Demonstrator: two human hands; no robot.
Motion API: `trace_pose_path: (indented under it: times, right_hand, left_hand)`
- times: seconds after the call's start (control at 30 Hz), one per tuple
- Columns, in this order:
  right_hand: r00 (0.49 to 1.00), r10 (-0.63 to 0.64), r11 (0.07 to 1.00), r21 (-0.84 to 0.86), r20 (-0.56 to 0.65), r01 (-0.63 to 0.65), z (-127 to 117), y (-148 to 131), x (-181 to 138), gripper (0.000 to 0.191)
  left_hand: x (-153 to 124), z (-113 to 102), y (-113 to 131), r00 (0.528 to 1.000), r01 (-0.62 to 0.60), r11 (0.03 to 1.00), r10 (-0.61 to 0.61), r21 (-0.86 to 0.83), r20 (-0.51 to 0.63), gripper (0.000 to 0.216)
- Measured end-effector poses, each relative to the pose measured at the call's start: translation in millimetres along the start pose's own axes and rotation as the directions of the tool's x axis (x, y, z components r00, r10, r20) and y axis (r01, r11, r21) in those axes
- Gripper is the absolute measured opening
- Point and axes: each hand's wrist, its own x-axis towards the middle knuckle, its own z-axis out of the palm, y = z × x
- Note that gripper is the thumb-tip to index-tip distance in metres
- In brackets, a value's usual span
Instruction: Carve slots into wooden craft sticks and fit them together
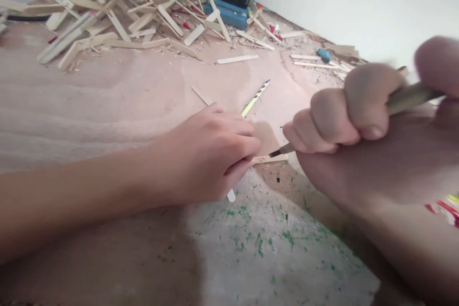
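— What is the left hand (211, 153) doing, flat on the desk (107, 105)?

— Pinning a wooden craft stick (267, 158), fingers closed over it so it cannot slide; its end pokes out toward the right hand (333, 114).

— And the right?

— Clenched in a fist round a craft knife (405, 98), tip set on the stick between both hands.

— Beyond them?

— A striped pencil (256, 97) just behind the left hand, and a heap of sticks (118, 5) well apart.

A pale wooden craft stick (270, 158) lies flat beside a small brown cardboard piece (266, 136), the dark tip of a thin-handled knife (409, 98) touching its near edge.
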Motion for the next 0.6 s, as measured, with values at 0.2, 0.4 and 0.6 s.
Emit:
trace_pose_path:
  times: [0.2,0.4,0.6]
  right_hand:
    - [0.999,-0.043,0.995,0.091,0.032,0.040,7,9,-10,0.089]
    - [0.982,-0.183,0.971,0.168,0.054,0.171,9,20,-10,0.093]
    - [0.999,0.015,0.958,0.286,-0.038,-0.004,11,17,-17,0.081]
  left_hand:
    - [-1,1,-1,1.000,-0.006,1.000,0.006,0.018,0.011,0.029]
    - [0,3,-3,1.000,-0.007,1.000,0.007,0.002,0.009,0.029]
    - [-1,3,-3,1.000,-0.023,0.999,0.023,0.022,-0.008,0.028]
